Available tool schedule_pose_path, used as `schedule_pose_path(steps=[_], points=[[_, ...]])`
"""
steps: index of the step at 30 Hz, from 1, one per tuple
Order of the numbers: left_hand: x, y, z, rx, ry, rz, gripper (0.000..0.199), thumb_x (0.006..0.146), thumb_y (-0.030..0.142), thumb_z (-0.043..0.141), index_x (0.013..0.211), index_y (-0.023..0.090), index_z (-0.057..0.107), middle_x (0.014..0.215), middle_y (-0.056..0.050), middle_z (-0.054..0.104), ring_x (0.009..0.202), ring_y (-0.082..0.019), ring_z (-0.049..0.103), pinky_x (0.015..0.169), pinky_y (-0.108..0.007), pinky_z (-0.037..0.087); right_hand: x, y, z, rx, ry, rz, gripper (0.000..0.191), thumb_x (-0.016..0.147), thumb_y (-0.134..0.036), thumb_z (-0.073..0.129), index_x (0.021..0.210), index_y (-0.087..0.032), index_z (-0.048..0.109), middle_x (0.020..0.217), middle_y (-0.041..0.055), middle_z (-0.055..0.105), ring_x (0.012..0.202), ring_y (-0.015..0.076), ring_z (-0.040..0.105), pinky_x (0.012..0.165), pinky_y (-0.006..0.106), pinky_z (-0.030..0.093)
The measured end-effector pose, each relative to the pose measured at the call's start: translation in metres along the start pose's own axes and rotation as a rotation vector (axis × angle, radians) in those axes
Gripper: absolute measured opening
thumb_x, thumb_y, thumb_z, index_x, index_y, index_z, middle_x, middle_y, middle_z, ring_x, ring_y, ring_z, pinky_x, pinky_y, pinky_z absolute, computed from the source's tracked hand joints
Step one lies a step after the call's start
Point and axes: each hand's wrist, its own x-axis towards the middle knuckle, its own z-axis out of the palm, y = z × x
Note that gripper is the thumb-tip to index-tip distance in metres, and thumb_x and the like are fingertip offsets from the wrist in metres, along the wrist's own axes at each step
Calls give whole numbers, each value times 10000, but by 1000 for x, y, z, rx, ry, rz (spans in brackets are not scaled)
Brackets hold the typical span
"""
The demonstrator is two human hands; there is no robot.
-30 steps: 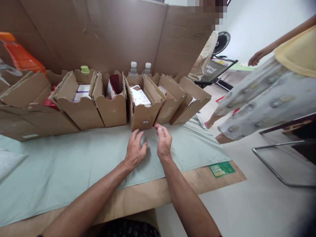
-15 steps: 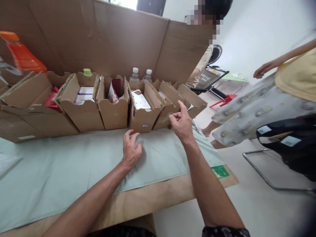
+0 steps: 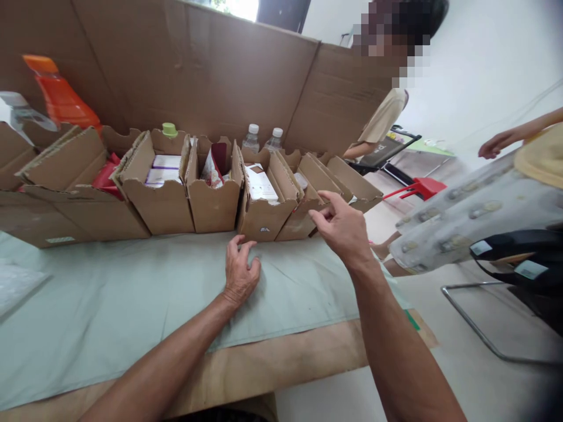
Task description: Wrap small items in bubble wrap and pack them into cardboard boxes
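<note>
While our left hand (image 3: 241,269) lies open with loosely curled fingers on the pale green cloth (image 3: 132,299), our right hand (image 3: 343,228) is raised at the right end of the row of cardboard boxes (image 3: 215,211), its thumb and forefinger parted in front of them; we cannot tell whether they touch the cardboard. We see the open-topped boxes standing side by side on the cloth, which covers most of the wooden surface (image 3: 290,357). Toward the left, a wide box holds a red packet (image 3: 106,177), and the next one holds white-and-purple cartons (image 3: 165,170). Just right of those, we find a dark red and patterned packet (image 3: 214,167) upright in a narrower box. Nearest our left hand, a box with a small mark low on its front holds a white carton (image 3: 261,184). Beyond it, we make out a small translucent item (image 3: 301,180), too unclear to name. Behind the row we see two clear bottles (image 3: 251,139) with white caps, a green cap (image 3: 169,129) and an orange bottle (image 3: 65,102), before a tall cardboard panel (image 3: 211,70).
</note>
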Motion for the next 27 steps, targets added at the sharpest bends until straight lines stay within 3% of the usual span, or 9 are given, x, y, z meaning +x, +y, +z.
schedule_pose_path(steps=[3,5,7,9,11,15,20,24,27], points=[[0,-1,0,3,6,-1,419,816,113,586,1225,188,644,1406,-165,479,1320,-331,522,942,-477,595,3,-18,-7,5,30,-229,369,888,-309,638,1247,-250,698,1004,51,773,943,277,680,876,425,486],[0,-1,1,7,9,1,437,807,104,579,1234,171,643,1411,-179,471,1319,-340,520,940,-490,596,7,-32,-5,-60,-20,-400,345,879,-312,675,1218,-255,709,1244,75,738,1177,323,616,995,472,434],[0,-2,2,12,7,5,447,800,100,578,1237,166,646,1412,-182,472,1320,-343,519,949,-501,596,13,-44,1,-124,-98,-488,394,859,-316,723,1248,-252,700,1341,85,700,1272,344,555,1042,492,389],[0,-3,2,18,-1,9,459,796,99,582,1244,174,647,1424,-176,476,1331,-340,516,965,-506,594,19,-52,10,-181,-171,-493,389,852,-310,740,1231,-226,715,1234,107,739,1210,343,574,1031,494,378],[0,-4,3,23,-13,14,475,793,94,582,1256,181,647,1442,-170,482,1345,-335,517,986,-513,588,24,-55,18,-234,-207,-463,245,871,-306,715,1091,-210,765,1044,110,770,1088,331,602,995,496,377],[2,-4,4,29,-41,38,514,775,90,599,1278,178,655,1506,-174,487,1396,-346,507,1075,-545,544,31,-55,28,-252,-164,-422,137,897,-301,677,891,-215,783,876,100,750,972,310,593,954,494,366],[4,-2,5,46,-118,31,573,755,101,624,1323,169,651,1643,-188,404,1467,-366,474,1166,-575,469,31,-59,30,-220,-167,-343,112,869,-277,708,900,-194,778,892,118,743,1004,329,601,981,509,349],[5,0,5,75,-139,9,585,752,98,634,1337,88,651,1636,-249,403,1481,-397,459,1227,-587,391,24,-71,22,-125,-50,-430,185,901,-280,678,1057,-207,747,1134,101,756,1130,334,585,998,490,351],[6,1,5,98,-149,-23,575,755,96,638,1330,98,657,1629,-239,415,1477,-387,466,1243,-577,369,19,-91,19,-79,38,-514,166,968,-278,595,1055,-224,726,1180,73,751,1161,319,579,1012,480,350]])
